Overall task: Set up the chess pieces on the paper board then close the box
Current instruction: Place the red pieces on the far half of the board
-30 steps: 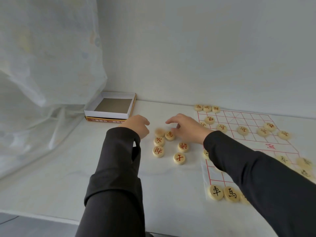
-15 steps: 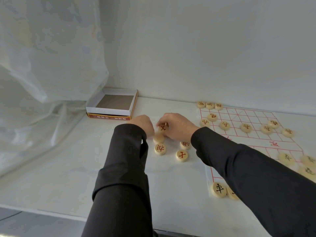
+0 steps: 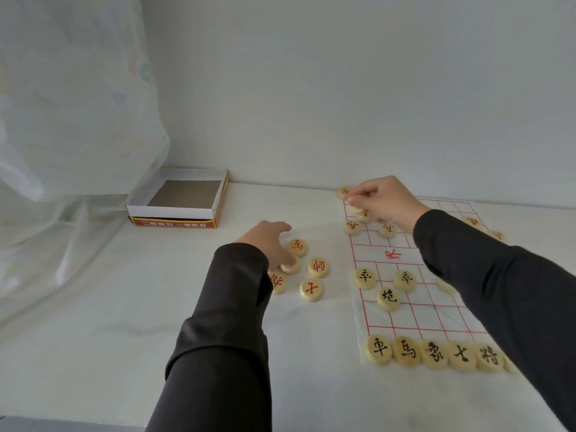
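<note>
Pinching a chess piece (image 3: 355, 209) at the paper board's (image 3: 436, 310) 11 o'clock corner with our right hand (image 3: 388, 202), we rest our relaxed left hand (image 3: 270, 242) on a loose piece (image 3: 291, 266).

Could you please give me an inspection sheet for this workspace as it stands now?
Surface: white tabletop.
Job's things: paper board partly set, black row along its near edge; five loose pieces beside it; box open, nothing visible inside.
Clutter: nothing seen.
Hands: left hand touches one loose piece; right hand pinches a piece at the board's far left corner.
Cables: nothing seen.
Surroundings: white wall; sheer curtain at left.
</note>
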Action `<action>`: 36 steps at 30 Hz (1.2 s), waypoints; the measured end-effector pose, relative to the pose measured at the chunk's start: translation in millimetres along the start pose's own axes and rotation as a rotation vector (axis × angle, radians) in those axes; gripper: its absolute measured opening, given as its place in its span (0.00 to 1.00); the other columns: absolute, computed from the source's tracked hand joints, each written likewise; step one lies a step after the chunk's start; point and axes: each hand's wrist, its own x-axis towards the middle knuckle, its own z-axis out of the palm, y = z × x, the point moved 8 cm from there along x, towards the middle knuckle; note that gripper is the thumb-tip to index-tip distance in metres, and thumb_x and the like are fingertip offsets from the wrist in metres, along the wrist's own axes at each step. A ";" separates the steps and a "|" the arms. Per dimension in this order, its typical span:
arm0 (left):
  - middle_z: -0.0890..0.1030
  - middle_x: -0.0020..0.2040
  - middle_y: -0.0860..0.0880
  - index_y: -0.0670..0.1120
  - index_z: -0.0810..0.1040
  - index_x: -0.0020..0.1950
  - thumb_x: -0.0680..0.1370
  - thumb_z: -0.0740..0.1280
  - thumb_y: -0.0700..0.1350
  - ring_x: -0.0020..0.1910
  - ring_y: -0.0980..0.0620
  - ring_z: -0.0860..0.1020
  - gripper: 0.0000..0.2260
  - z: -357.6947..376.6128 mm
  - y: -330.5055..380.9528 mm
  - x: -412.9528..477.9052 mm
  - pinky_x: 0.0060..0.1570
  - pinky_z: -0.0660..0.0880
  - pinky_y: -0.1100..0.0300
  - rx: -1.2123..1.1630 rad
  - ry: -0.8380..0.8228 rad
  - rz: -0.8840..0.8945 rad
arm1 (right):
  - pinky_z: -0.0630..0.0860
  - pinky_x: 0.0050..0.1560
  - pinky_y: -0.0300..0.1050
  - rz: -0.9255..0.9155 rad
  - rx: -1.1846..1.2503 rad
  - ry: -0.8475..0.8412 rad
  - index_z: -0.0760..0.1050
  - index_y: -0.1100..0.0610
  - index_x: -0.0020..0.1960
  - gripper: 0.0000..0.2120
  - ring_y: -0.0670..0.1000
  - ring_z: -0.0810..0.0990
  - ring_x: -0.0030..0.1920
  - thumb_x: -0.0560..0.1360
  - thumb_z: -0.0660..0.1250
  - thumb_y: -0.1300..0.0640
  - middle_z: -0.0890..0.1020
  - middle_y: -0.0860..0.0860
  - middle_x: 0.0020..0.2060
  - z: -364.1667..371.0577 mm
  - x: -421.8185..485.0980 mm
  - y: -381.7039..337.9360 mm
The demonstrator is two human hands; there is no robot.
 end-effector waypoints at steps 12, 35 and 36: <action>0.62 0.65 0.46 0.50 0.63 0.70 0.70 0.68 0.63 0.61 0.45 0.68 0.33 35.3 34.5 14.0 0.56 0.74 0.54 0.353 0.119 -0.036 | 0.79 0.42 0.44 0.354 0.040 0.270 0.77 0.62 0.57 0.11 0.53 0.79 0.37 0.75 0.65 0.68 0.81 0.59 0.43 -78.9 26.1 91.6; 0.65 0.64 0.48 0.52 0.63 0.70 0.77 0.61 0.59 0.61 0.48 0.67 0.24 38.1 57.3 16.5 0.52 0.72 0.57 0.395 0.270 0.107 | 0.75 0.59 0.48 0.288 -0.410 0.161 0.75 0.62 0.61 0.16 0.57 0.78 0.54 0.74 0.67 0.62 0.80 0.57 0.56 -65.1 63.3 91.7; 0.65 0.63 0.48 0.51 0.64 0.69 0.77 0.61 0.59 0.60 0.48 0.68 0.23 37.8 57.3 16.4 0.51 0.72 0.58 0.391 0.274 0.115 | 0.75 0.58 0.47 0.268 -0.430 0.166 0.76 0.62 0.61 0.16 0.57 0.78 0.55 0.74 0.68 0.62 0.79 0.57 0.57 -64.4 63.5 89.8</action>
